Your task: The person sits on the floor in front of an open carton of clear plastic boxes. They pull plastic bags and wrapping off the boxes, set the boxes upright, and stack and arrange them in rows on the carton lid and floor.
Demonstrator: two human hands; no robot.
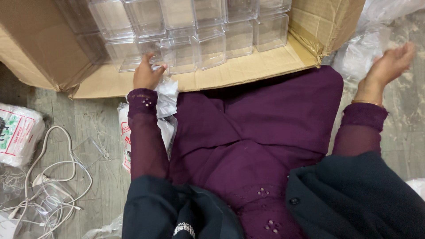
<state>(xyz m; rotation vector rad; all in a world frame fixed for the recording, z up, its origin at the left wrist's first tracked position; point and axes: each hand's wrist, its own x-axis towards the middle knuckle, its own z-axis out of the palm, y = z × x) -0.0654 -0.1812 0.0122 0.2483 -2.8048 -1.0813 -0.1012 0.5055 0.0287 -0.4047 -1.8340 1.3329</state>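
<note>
My left hand (147, 73) reaches into an open cardboard box (248, 68) and closes its fingers on a clear plastic box (155, 48) at the front of the rows. Several more clear plastic boxes (208, 26) fill the carton in neat rows. A crumpled white plastic wrapper (167, 95) lies against my left wrist. My right hand (392, 64) is out to the right over the floor, palm up, fingers apart, holding nothing. It hovers beside crumpled clear plastic bags (365, 48). My purple dress (256, 128) covers my lap between the arms.
A printed white plastic bag (17, 132) lies at the left edge. White cables (48, 177) are tangled on the grey floor at lower left. A loose clear plastic lid (90, 150) lies near them. Another printed bag (125, 132) sits under my left forearm.
</note>
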